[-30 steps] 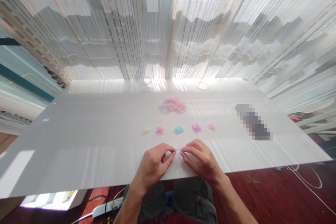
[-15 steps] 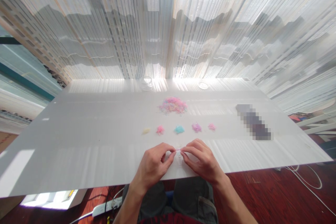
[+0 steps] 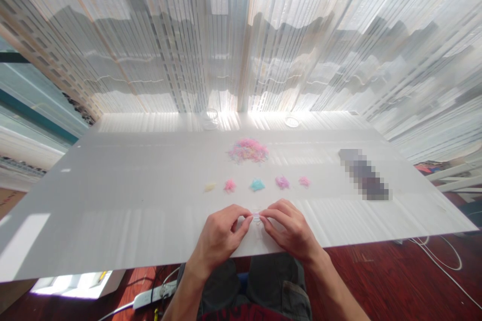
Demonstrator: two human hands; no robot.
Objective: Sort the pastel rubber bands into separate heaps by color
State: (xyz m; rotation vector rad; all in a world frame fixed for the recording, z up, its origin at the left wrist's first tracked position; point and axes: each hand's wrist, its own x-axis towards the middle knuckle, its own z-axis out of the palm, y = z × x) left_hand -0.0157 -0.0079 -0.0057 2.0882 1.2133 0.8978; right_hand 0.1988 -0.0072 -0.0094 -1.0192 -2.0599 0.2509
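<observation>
My feed's got a cardboard box point(image 3: 9, 201) around 9 o'clock, print too small to read. Left hand point(image 3: 222, 230) pinched nearly closed, thumb and finger on a thin pinkish strand point(image 3: 255, 214) at 6 o'clock; right hand point(image 3: 289, 223) pinches its other end, same way. Pixelated dark thing point(image 3: 364, 175) just past 3, any writing's lost on me.

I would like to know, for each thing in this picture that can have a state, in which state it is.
Left hand: thumb and forefinger pinched together.
Right hand: likewise pinched.
Thin strand: held between both hands.
Mixed pile: loose, colours mingled.
Five small piles: apart, in a row.
Curtain: hanging, drawn behind the table.
Pixelated object: state cannot be told.
</observation>
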